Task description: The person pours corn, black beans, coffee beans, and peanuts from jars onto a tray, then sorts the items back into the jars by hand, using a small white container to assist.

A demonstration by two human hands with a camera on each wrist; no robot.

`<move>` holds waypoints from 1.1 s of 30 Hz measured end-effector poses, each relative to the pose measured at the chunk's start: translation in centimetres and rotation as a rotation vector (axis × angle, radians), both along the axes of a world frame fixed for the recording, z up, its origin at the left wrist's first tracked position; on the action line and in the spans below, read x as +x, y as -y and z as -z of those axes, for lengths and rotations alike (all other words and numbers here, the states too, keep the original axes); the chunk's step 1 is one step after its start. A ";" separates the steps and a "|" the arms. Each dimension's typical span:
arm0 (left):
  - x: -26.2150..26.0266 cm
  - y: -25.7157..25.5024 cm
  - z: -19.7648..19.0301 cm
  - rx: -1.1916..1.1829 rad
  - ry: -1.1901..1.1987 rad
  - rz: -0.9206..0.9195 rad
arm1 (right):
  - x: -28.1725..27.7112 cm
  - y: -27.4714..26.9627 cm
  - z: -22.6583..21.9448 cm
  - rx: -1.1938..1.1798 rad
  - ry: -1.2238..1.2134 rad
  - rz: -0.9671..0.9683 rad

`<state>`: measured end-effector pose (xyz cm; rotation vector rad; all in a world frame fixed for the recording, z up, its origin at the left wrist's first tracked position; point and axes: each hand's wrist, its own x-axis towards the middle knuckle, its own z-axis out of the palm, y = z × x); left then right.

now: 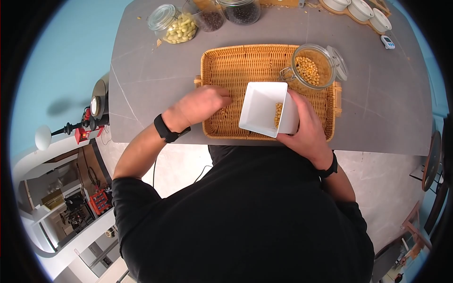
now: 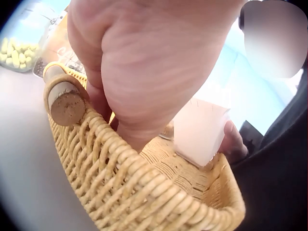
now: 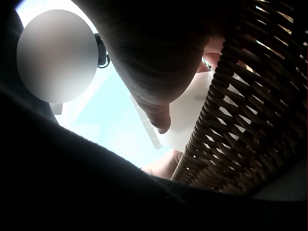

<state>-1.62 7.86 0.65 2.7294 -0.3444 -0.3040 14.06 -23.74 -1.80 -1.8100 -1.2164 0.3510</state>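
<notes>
My right hand (image 1: 309, 127) grips a white square container (image 1: 257, 106), thumb and fingers around its sides. The container is tilted, its mouth toward the head camera, and yellow kernels (image 1: 278, 114) lie inside. My left hand (image 1: 203, 104) reaches into the left part of the wicker basket (image 1: 236, 70) with its fingers bent downward. A few loose kernels (image 1: 223, 112) lie on the weave beside it. Its fingertips are hidden, so I cannot tell whether they pinch anything. An open glass jar (image 1: 314, 66) with yellow kernels stands in the basket's right back corner.
Behind the basket at left stand a glass jar of pale green-yellow pieces (image 1: 181, 29) and jars of dark beans (image 1: 243, 13). White dishes on a wooden tray (image 1: 361, 9) and a small white timer (image 1: 387, 42) are at the back right. The basket's wooden handle (image 2: 67, 106) juts out left.
</notes>
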 end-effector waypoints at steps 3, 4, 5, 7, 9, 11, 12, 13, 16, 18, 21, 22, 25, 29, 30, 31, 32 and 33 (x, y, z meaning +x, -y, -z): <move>0.4 -0.2 -1.1 -0.107 0.055 -0.060 | 0.0 0.0 0.1 0.001 -0.004 0.004; 0.7 -0.1 -2.1 -0.137 0.082 -0.077 | 0.0 0.0 0.1 0.000 -0.004 0.006; 1.1 0.4 -3.5 -0.192 0.107 -0.090 | 0.0 0.0 0.1 0.000 -0.009 0.009; 1.7 2.3 -6.4 -0.300 0.160 -0.123 | -0.1 -0.1 0.1 -0.002 -0.017 0.007; 2.3 4.2 -7.9 -0.360 0.154 -0.040 | -0.1 -0.1 0.1 -0.004 -0.012 0.002; 2.9 5.5 -7.7 -0.396 0.172 0.036 | 0.0 0.0 0.2 -0.003 -0.005 0.004; 2.9 5.3 -7.5 -0.378 0.225 0.015 | 0.0 0.1 0.3 0.000 -0.005 0.010; 3.1 4.8 -7.3 -0.358 0.272 -0.004 | -0.1 0.1 0.4 0.005 -0.008 0.019; 3.2 1.3 -6.1 -0.168 0.345 -0.098 | 0.0 0.0 -0.2 0.024 -0.003 0.012; 2.3 -0.6 -6.0 0.188 0.357 -0.192 | 0.0 0.1 -0.1 0.032 -0.009 0.009; 0.1 0.3 -3.2 0.498 0.218 -0.114 | 0.0 0.0 -0.1 0.027 -0.002 0.005; -0.7 1.2 -2.1 0.577 0.205 -0.106 | 0.1 0.0 -0.1 0.020 0.003 0.005; -2.7 3.7 0.0 0.838 0.252 -0.082 | 0.0 -0.1 -0.2 0.036 0.007 0.003; -3.5 6.5 -0.7 0.847 0.185 -0.096 | 0.0 0.0 -0.1 0.024 0.001 0.005; -3.6 6.8 -0.9 0.831 0.141 -0.101 | 0.1 -0.1 -0.1 0.026 0.003 0.003; -3.8 7.0 -1.0 0.816 0.097 -0.107 | 0.1 -0.1 -0.1 0.031 0.004 -0.001; -4.0 6.9 -1.0 0.790 0.103 -0.102 | 0.0 -0.1 -0.1 0.032 0.002 -0.001; -4.3 6.7 -1.1 0.764 0.109 -0.096 | 0.0 -0.1 -0.1 0.032 0.000 -0.001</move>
